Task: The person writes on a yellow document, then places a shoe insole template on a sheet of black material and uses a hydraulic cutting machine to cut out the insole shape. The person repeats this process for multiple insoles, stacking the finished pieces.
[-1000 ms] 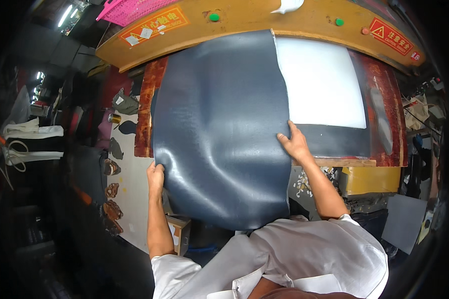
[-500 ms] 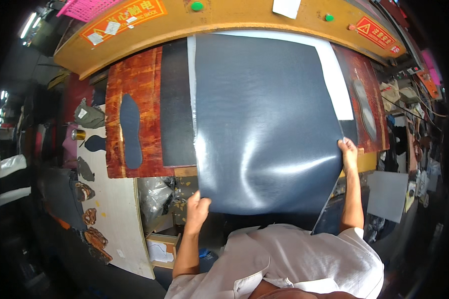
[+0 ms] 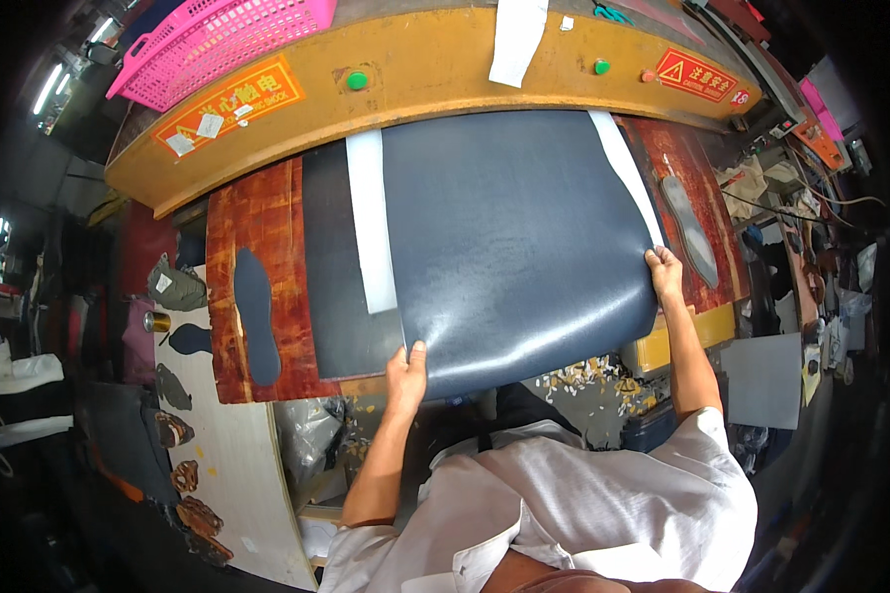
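A large, glossy dark blue-grey sheet (image 3: 519,227) lies over the work surface, its far part running up to the yellow machine beam (image 3: 465,94). My left hand (image 3: 405,374) pinches its near left corner, thumb on top. At the right edge my right hand (image 3: 666,267) grips it between thumb and fingers. Between my hands the near edge bows and sags toward me, off the surface. Beneath the sheet, strips of a white sheet (image 3: 371,227) show at both sides. A dark mat (image 3: 341,267) lies under them on a red-brown wooden board (image 3: 222,326).
Sole-shaped dark pieces (image 3: 256,316) (image 3: 690,232) lie on the board at either side. The beam carries green buttons (image 3: 357,81) and warning labels. A pink basket (image 3: 232,44) sits on top. At left, a pale bench (image 3: 232,474) holds a gold can (image 3: 156,322) and brown pieces.
Both hands have moved forward with the sheet, so its far edge is now hidden at the beam. More of the white sheet shows at left, less at right. My view has shifted too.
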